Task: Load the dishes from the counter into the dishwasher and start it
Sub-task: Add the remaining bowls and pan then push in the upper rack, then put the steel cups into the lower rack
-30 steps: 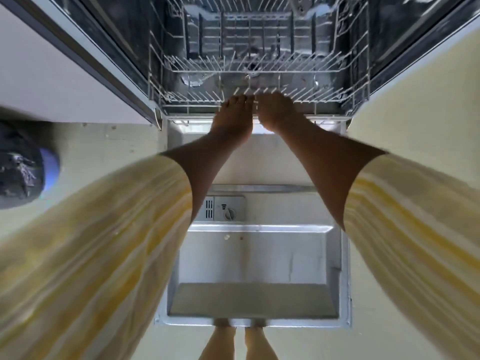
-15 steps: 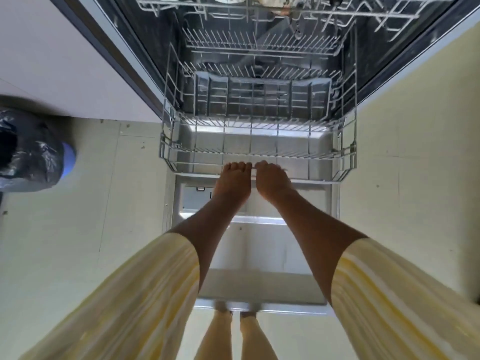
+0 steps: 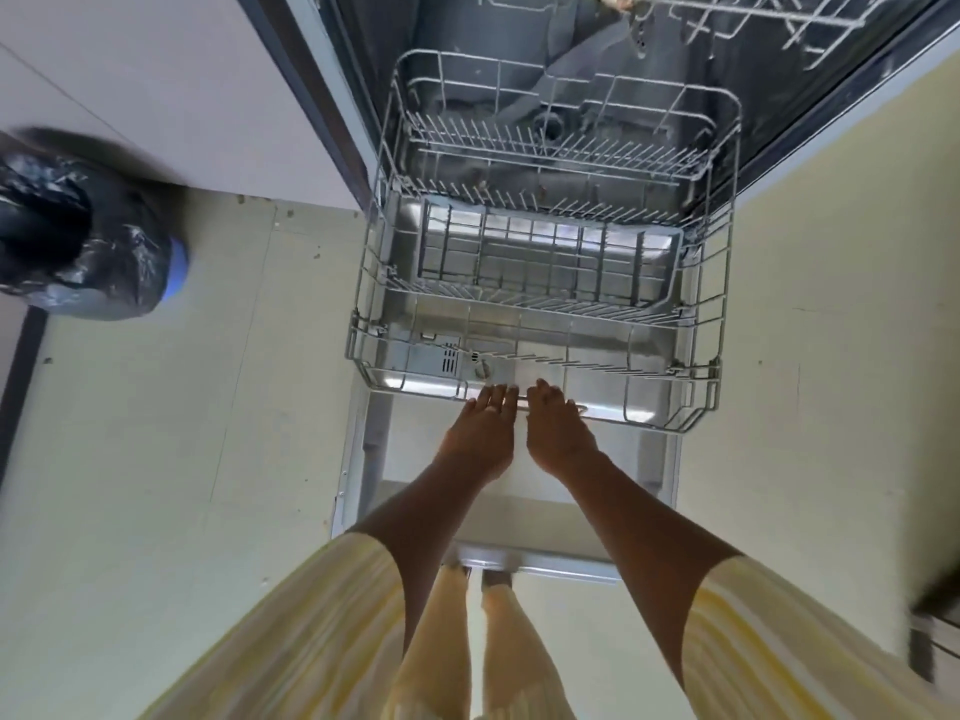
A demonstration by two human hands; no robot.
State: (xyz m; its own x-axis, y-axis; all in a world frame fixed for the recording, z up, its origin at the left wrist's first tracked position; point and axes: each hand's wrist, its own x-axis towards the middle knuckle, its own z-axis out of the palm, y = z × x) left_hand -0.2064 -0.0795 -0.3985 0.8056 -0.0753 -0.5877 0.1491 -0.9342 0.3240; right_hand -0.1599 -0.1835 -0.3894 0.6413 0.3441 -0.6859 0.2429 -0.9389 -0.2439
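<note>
The fingers of both hands lie close together, side by side, bent over the front rail of the lower rack. How far they wrap beneath the wire cannot be told. The left hand and the right hand sit just beside each other at the middle of that rail, backs up, wrists running down toward 6 o'clock into yellow-striped sleeves. The rack stretches off toward 12 o'clock from the hands. Its front half stands out over the lowered door, and its back half reaches into the dark tub of the dishwasher. Inside the rack, at 12 o'clock from the hands, a grey cutlery basket lies crosswise, with rows of tines in front of it and behind it. Through the wires at 11 o'clock, near the left hand, the detergent dispenser shows on the door's inner face. The upper rack crosses the top edge at 1 o'clock, higher in the tub. The pale floor spreads on both sides of the door. At 9 o'clock, well apart from the machine, a bin lined with a black bag stands against a light cabinet panel.
</note>
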